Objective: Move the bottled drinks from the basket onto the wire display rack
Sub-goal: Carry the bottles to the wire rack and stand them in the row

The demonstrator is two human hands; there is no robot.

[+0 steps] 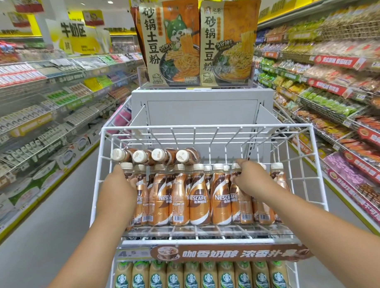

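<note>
Down the middle of a supermarket aisle stands the white wire display rack (310,161), its upper tier tilted towards the camera. Behind it rises a grey metal end panel (202,104) topped with two large orange noodle packets (199,42), and below the tier runs a brown promotional strip (229,253) over a row of green-labelled cream coffee bottles (202,277). No basket shows anywhere in view, so I cannot say how many drinks remain to be moved.

On the upper tier, the upright copper-and-brown coffee bottles with cream caps (199,197) fill the front, packed shoulder to shoulder in at least two rows. Behind them, four more of the same bottles lie on their sides (155,157), caps facing us, at the left rear.

Now the hands. The left hand (119,189) presses against the leftmost upright bottle, fingers curling round its far side by the neck. The right hand (249,180) sits among the bottles at the right, fingers wrapped about one bottle's neck, thumb up by the cap.

Here's the danger, as I read it: those bottles are tall, narrow and touching, so one nudge sideways could topple a neighbour and send it into the others. The lying bottles look free to roll down onto the caps in front. A grip taken only at the neck may slip, and a bottle set onto wire bars could settle crooked and lean.
</note>
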